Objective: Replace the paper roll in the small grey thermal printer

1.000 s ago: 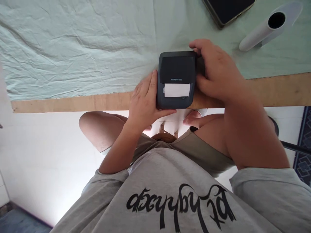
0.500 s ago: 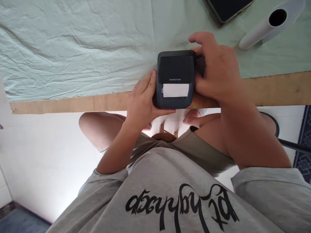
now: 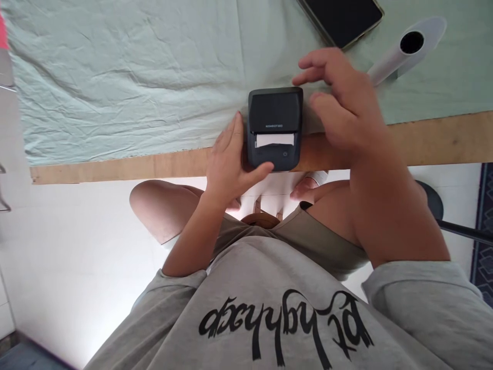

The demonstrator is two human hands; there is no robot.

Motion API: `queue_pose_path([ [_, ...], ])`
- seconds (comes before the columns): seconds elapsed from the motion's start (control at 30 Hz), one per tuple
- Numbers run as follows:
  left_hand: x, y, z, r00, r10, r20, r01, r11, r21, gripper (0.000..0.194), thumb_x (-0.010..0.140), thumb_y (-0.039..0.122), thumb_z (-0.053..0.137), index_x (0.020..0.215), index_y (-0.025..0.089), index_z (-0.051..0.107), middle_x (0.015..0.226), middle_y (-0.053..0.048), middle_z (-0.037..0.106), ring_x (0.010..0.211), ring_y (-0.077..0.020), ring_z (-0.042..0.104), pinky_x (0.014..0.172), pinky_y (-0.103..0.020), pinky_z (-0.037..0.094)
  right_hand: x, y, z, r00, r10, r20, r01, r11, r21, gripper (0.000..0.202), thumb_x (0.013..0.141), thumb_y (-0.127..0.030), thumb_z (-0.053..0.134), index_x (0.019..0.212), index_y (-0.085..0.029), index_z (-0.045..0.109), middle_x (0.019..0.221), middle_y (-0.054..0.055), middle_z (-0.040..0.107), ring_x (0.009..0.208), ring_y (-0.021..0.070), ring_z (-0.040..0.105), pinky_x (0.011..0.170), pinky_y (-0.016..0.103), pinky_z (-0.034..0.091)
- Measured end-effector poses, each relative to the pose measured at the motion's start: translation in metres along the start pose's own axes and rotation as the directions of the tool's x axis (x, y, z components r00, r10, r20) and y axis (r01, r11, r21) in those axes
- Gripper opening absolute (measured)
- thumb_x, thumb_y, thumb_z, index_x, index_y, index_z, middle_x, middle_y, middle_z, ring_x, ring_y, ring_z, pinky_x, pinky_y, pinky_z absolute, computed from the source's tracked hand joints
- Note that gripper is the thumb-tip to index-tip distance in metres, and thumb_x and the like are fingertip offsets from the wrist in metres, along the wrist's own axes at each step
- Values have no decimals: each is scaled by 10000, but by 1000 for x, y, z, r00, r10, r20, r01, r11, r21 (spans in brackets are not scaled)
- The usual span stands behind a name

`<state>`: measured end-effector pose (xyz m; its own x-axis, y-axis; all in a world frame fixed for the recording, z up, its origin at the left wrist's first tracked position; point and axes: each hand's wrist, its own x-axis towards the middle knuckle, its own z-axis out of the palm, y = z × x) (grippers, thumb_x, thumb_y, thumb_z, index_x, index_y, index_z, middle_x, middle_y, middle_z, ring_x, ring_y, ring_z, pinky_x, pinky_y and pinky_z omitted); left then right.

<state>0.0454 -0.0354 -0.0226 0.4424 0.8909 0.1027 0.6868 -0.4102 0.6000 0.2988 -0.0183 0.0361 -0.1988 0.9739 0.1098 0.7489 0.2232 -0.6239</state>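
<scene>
A dark label printer (image 3: 275, 110), with a short white paper strip (image 3: 275, 140) showing at its front slot, sits at the table's front edge. Along its left side lies my left hand (image 3: 227, 159), fingers stretched out and the thumb reaching across the front corner. A power button shows on the printer's front face. To the right, my right hand (image 3: 342, 103) hovers apart from the printer, its fingers spread and bent a little. Nothing shows between those fingers.
A pale green cloth (image 3: 127, 77) with creases covers the table, leaving a wooden front edge (image 3: 154, 163) bare. Toward the back right lie a dark phone (image 3: 342, 18) and a white roll of material (image 3: 389, 59), hollow at its end. My legs are under the table edge.
My right hand has let go of the printer's right side and moved slightly away. The printer appears lower and level, and its power button shows more plainly. My left thumb has risen slightly.
</scene>
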Motion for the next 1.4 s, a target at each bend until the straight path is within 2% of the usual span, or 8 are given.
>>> queue_pose_path([
  [0.13,1,9,1,1000,1,-30,-1,1000,-6,870,1010,795,232,1614,189,389,1663,-171,457,1551,-340,443,1285,-524,353,-2,-5,-8,993,-105,52,106,994,-29,441,882,-356,594,1317,-302,540,1452,50,637,1388,235,579,1209,416,451],
  [0.43,1,13,5,996,18,-88,-12,998,64,863,1029,757,178,1565,142,460,1586,-204,540,1486,-344,521,1252,-490,395,1,-2,-13,987,-149,60,151,988,-44,351,853,-356,691,1200,-317,655,1278,49,647,1234,220,606,1117,388,505],
  [0.57,1,11,5,996,39,-79,-34,997,68,830,1037,742,197,1569,160,456,1579,-191,552,1486,-335,522,1251,-483,391,5,-9,-13,986,-128,-106,124,992,-36,280,837,-377,679,1097,-277,714,957,11,639,919,182,612,933,353,539],
  [0.67,1,11,6,996,32,-79,-27,997,67,856,1033,746,196,1597,142,420,1586,-205,540,1483,-353,518,1238,-494,397,6,-17,-10,962,-67,-265,74,997,16,276,910,-313,573,1118,-213,725,627,-63,474,617,116,474,878,306,519],
  [0.87,0,12,7,996,15,-90,-8,998,69,869,1028,758,186,1596,146,427,1596,-198,529,1487,-362,507,1227,-490,400,10,-22,-2,929,-104,-356,145,985,91,288,942,-264,526,1120,-134,711,729,-43,628,774,131,727,752,246,487],
  [1.0,0,12,7,996,18,-84,-12,997,75,885,1023,764,188,1597,133,424,1584,-202,540,1461,-372,527,1213,-483,409,20,-31,3,994,-45,-102,22,977,-213,297,901,-260,524,1088,-195,746,908,11,767,909,237,749,825,355,522],
  [1.1,0,12,7,996,10,-89,-3,997,77,866,1020,769,188,1601,170,420,1579,-184,548,1449,-370,533,1204,-492,409,27,-40,4,991,95,97,-48,911,-409,319,903,-290,526,1137,-272,742,1062,41,785,1024,314,729,837,433,533],
  [1.4,-1,12,6,997,11,-77,-6,997,74,869,1017,780,190,1599,179,428,1582,-179,544,1453,-368,529,1213,-479,398,33,-38,-5,940,126,318,6,923,-384,352,824,-259,639,1154,-343,727,1022,18,773,945,282,678,707,359,422],
])
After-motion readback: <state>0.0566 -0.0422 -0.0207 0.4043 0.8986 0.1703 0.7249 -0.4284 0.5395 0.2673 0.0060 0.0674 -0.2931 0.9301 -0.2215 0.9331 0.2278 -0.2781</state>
